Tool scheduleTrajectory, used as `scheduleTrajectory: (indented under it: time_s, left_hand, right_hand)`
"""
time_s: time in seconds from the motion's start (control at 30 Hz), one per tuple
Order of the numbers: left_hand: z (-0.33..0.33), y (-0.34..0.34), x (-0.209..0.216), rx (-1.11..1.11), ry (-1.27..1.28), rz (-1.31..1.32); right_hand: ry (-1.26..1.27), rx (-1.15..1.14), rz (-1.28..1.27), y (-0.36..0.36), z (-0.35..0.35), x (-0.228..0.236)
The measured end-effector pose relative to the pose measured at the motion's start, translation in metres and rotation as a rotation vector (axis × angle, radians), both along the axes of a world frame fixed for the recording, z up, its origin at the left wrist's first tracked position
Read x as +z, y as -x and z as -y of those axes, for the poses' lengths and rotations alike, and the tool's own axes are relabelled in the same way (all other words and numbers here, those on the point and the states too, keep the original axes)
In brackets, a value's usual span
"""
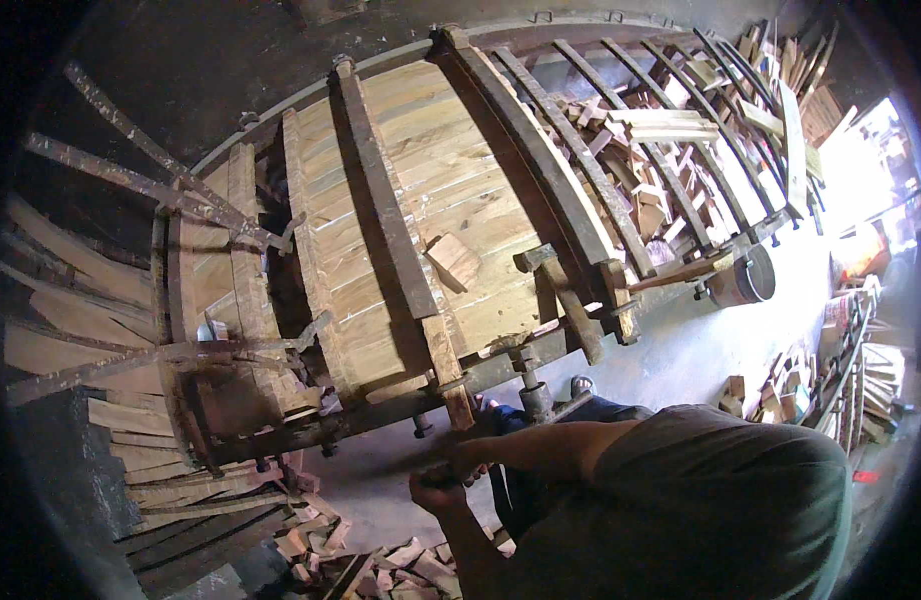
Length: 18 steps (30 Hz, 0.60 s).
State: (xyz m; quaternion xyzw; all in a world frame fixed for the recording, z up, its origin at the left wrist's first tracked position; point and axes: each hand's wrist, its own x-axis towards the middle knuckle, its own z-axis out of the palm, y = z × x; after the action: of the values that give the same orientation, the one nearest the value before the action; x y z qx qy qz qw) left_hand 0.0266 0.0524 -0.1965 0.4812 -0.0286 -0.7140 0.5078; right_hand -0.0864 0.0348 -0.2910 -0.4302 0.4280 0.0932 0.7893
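My left hand point(437, 493) and my right hand point(470, 460) are close together in front of my body, below the near rail of a metal clamping rack point(381, 412). Both have their fingers curled closed. What they hold, if anything, is too dark and blurred to make out. On the rack beyond them lies a wide panel of pale boards point(461, 150) side by side, crossed by dark bars. A hammer point(571, 305) rests across the panel's near edge, with a wooden block point(454, 262) to its left. A screw clamp point(531, 385) sticks out from the near rail, just beyond my hands.
A bucket point(743, 279) hangs or stands at the rack's right end. Wood offcuts point(651, 190) are heaped under the right-hand bars, and more scraps point(411, 570) lie on the floor below. Loose metal bars point(121, 165) jut out at the left, near stacked boards point(141, 440).
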Motion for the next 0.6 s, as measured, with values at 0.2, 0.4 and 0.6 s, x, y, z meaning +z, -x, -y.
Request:
scheduleTrajectory:
  time_s: [0.2, 0.4, 0.6]
  left_hand:
    - [-0.005, -0.025, -0.028, -0.042, 0.059, 0.016]
    - [0.001, 0.061, 0.068, -0.006, 0.058, 0.168]
    - [-0.035, 0.059, 0.095, 0.145, 0.037, 0.461]
  right_hand:
    - [0.325, -0.033, 0.081, 0.035, 0.005, 0.1]
    - [0.667, -0.033, 0.169, 0.063, -0.018, 0.113]
    - [0.854, -0.002, 0.325, 0.083, -0.046, 0.142]
